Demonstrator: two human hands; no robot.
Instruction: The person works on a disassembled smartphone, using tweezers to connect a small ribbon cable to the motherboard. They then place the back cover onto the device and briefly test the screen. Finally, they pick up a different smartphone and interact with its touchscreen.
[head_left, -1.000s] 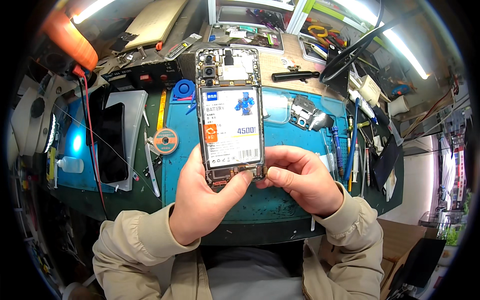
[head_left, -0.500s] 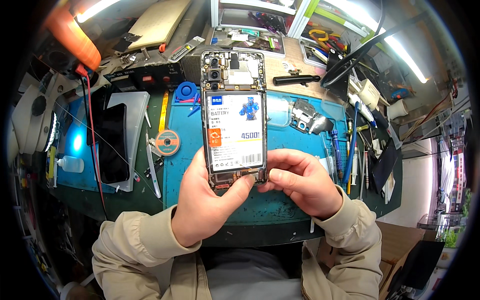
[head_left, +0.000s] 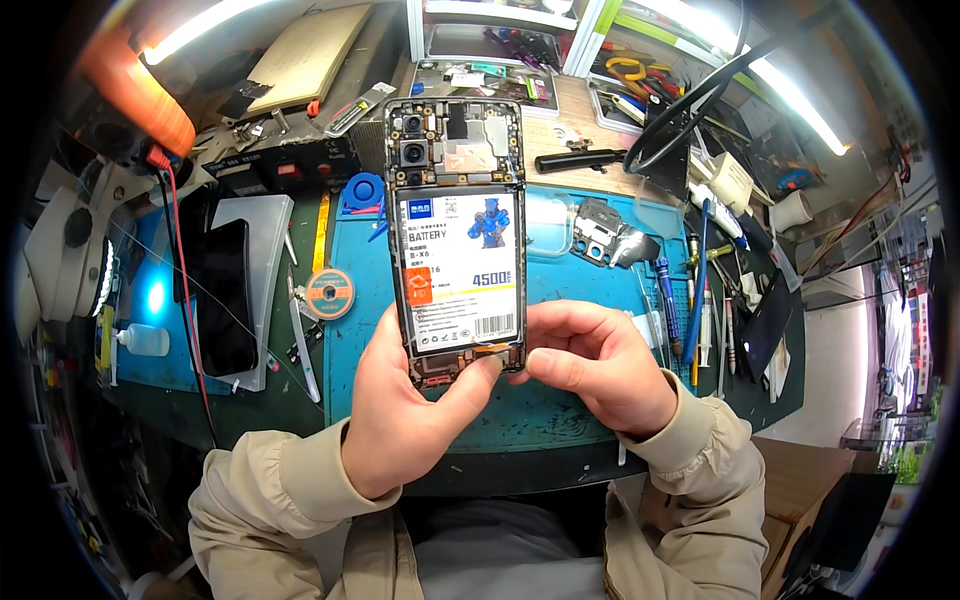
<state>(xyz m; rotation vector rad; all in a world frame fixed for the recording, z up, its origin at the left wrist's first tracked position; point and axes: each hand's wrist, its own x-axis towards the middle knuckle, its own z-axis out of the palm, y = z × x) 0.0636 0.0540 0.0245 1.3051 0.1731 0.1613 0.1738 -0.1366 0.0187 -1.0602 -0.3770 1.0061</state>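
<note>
one big blue mat (head_left: 545,425) fills the middle of the frame i watch from far away. above it, near the center, is the open phone (head_left: 450,178), with a white battery (head_left: 460,300) inside. i have the left hand (head_left: 415,425) closed around its low end, thumb on top. the right hand (head_left: 605,370) has thumb and finger close together by its lower right corner; i cannot tell if they pinch anything. at left lies a black phone (head_left: 228,290), then a small orange roll (head_left: 330,293).
</note>
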